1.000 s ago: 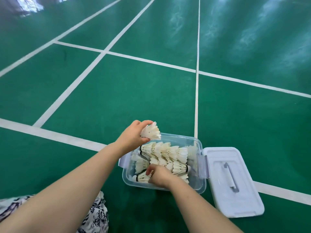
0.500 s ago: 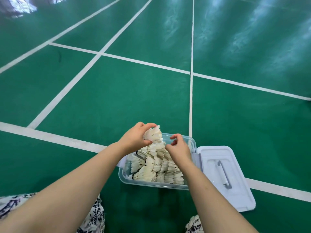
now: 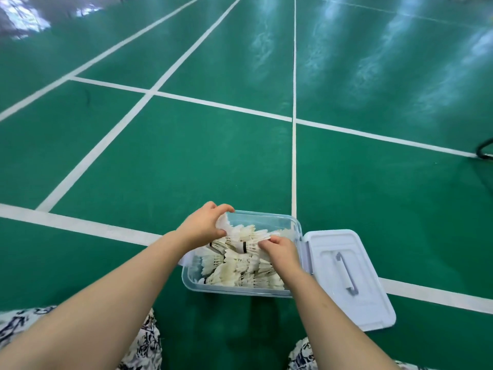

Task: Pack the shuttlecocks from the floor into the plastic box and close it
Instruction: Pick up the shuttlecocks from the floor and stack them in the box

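Note:
A clear plastic box [image 3: 266,218] stands on the green court floor, filled with several white feather shuttlecocks [image 3: 234,265]. My left hand [image 3: 204,228] is at the box's far left corner, fingers curled around a white shuttlecock [image 3: 222,225] that it holds down among the others. My right hand [image 3: 280,252] rests inside the box on the right side, fingertips pinching the feathers of the pile. The white lid [image 3: 344,276] with a grey handle lies open flat to the right of the box, hinged at its side.
White court lines cross the green floor; one runs under the box. A dark curved object [image 3: 485,150] sits at the right edge. Patterned fabric over my knees [image 3: 144,340] shows at the bottom.
My left hand has lowered its shuttlecock from above the rim down into the pile. My right hand came up from the near edge, then settled on the right side of the pile.

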